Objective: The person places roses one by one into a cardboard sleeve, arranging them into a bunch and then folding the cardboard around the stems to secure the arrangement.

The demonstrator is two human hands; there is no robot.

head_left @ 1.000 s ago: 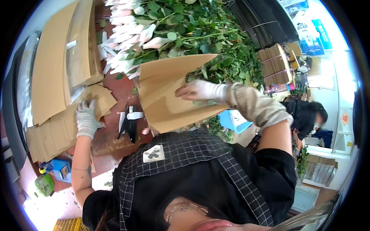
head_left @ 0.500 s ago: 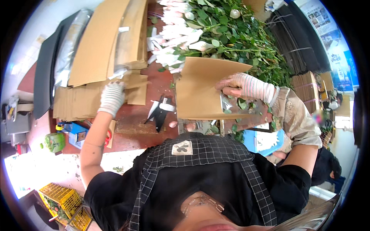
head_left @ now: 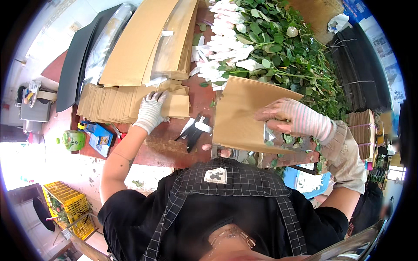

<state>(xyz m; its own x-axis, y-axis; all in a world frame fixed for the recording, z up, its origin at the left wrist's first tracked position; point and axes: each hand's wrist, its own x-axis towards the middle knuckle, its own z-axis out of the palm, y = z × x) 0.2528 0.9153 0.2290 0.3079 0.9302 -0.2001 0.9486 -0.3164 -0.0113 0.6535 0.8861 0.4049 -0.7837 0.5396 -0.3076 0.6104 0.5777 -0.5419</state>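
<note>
My left hand [head_left: 151, 114], in a striped knit glove, lies on the row of overlapping brown cardboard pieces [head_left: 113, 104]. Its fingers are spread over them and the thumb stands apart. My right hand [head_left: 300, 117], gloved too and with a beige sleeve cover, stretches its slightly blurred fingers over the right part of a larger brown corrugated sheet [head_left: 239, 115]. Clear plastic and loose leaves [head_left: 289, 140] show under and beside that hand. On the table between the hands rests a black tool [head_left: 193, 132] with a white strip on it.
White-wrapped flowers with long leafy stems [head_left: 278, 48] pile up at the back. Tall brown cardboard sheets [head_left: 135, 43] and black sheets [head_left: 80, 65] stand at the far left. A green bottle [head_left: 73, 140] and blue box [head_left: 102, 139] sit left; a yellow crate [head_left: 72, 204] is lower left.
The whole view has shifted, moving the scene right and somewhat down. My left fingers have spread and the thumb now shows. My right hand stays over the corrugated sheet.
</note>
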